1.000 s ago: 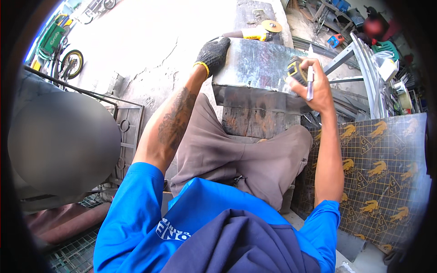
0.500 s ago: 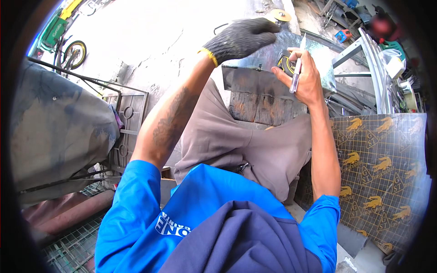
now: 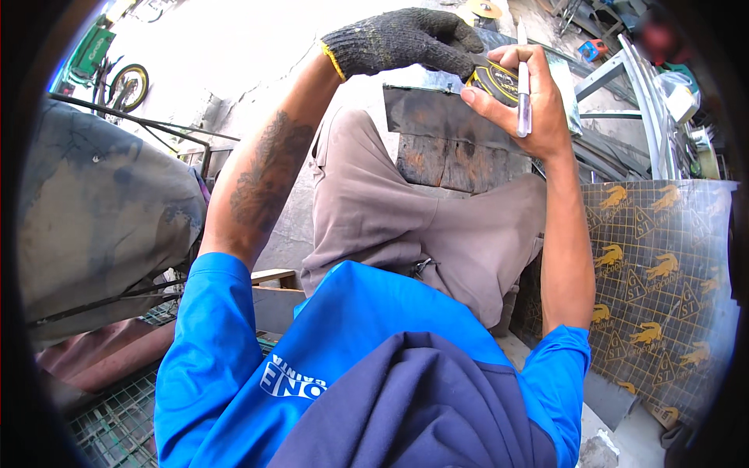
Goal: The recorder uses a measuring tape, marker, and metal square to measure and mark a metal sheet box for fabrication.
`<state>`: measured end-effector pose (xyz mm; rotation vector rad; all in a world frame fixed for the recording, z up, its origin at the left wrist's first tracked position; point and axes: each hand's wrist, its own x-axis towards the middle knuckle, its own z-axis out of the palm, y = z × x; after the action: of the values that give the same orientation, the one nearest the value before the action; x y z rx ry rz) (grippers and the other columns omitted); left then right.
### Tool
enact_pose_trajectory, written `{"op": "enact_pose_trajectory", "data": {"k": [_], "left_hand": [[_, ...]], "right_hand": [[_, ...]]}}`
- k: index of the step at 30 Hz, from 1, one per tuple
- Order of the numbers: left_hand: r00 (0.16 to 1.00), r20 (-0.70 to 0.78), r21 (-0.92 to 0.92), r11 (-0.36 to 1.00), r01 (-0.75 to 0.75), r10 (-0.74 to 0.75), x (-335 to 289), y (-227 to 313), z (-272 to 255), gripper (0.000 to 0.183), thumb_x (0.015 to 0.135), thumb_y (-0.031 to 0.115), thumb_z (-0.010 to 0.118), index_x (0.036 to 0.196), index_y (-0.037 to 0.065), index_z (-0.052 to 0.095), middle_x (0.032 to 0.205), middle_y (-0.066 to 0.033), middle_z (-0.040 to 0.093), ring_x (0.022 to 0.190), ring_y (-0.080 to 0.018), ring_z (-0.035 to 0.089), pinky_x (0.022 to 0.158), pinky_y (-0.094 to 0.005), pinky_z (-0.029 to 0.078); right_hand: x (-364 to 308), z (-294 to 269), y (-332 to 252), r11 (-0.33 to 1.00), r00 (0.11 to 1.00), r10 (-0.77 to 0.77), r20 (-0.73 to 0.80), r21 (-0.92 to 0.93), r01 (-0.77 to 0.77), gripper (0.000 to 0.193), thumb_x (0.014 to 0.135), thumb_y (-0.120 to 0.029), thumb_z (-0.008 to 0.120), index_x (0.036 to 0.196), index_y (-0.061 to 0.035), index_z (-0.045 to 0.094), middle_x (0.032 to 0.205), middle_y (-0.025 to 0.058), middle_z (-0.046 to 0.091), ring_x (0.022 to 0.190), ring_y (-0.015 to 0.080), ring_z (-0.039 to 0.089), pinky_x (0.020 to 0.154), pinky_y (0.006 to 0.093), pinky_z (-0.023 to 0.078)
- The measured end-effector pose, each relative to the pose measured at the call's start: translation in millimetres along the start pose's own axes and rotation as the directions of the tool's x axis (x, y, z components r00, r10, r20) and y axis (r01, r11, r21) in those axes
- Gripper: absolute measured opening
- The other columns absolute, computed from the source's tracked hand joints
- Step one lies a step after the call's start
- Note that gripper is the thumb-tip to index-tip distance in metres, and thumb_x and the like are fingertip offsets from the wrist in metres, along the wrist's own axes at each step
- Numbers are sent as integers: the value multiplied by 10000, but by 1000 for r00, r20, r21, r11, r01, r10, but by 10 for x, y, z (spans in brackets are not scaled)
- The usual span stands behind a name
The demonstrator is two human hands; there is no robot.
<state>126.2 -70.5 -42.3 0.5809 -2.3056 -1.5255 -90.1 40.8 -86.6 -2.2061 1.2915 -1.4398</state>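
Note:
My right hand (image 3: 538,101) is bare and closed around a black and yellow tape measure (image 3: 496,83). A slim marker pen (image 3: 523,101) with a clear cap end is also held in it, standing across the fingers. On my left hand (image 3: 409,43) is a dark knitted glove with a yellow cuff. Its fingers are bent together at the tape measure's left end, pinching there; the exact spot between the fingertips is hidden. Both hands are raised beyond my knees, above a dark, worn sheet (image 3: 449,117) and a scorched-looking board (image 3: 452,162).
A patterned dark panel (image 3: 655,265) leans at my right, with metal frame bars (image 3: 647,109) beyond it. At the left stand a cloth-covered bulk (image 3: 109,218) and a green wire mesh (image 3: 117,421). A yellow disc (image 3: 484,8) and a red-blue object (image 3: 593,51) lie farther off.
My left hand has come down and closed in at the tape measure's end. My right hand has shifted slightly right and up, turning the tape measure and the pen.

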Motion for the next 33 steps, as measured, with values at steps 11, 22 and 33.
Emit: {"op": "enact_pose_trajectory", "data": {"k": [11,22,33], "left_hand": [[989,-135,562,818,120,-52,-211,-622,-367,256,968,280,654,1064,53,724,931,-32,709,861,-129,622,850,-332,523],[993,-77,300,947,113,-94,-385,-1037,-474,237,992,274,670,1071,60,736,1001,-23,725,981,-109,632,956,-308,502],[1000,6,495,869,-19,18,275,-527,-143,321,891,321,747,1094,73,750,1026,-109,757,988,-202,689,897,-370,541]], "right_hand": [[-221,-324,354,968,990,122,69,-227,-103,503,781,-309,893,1044,-55,549,910,85,622,778,190,618,697,347,516],[-439,-560,227,915,985,146,96,-391,-98,478,775,-309,891,1030,-58,575,943,96,595,853,277,624,754,403,518],[-475,-582,327,887,989,69,130,-461,-1,487,772,-246,908,1054,-46,565,1016,118,625,910,290,645,813,396,525]]}}
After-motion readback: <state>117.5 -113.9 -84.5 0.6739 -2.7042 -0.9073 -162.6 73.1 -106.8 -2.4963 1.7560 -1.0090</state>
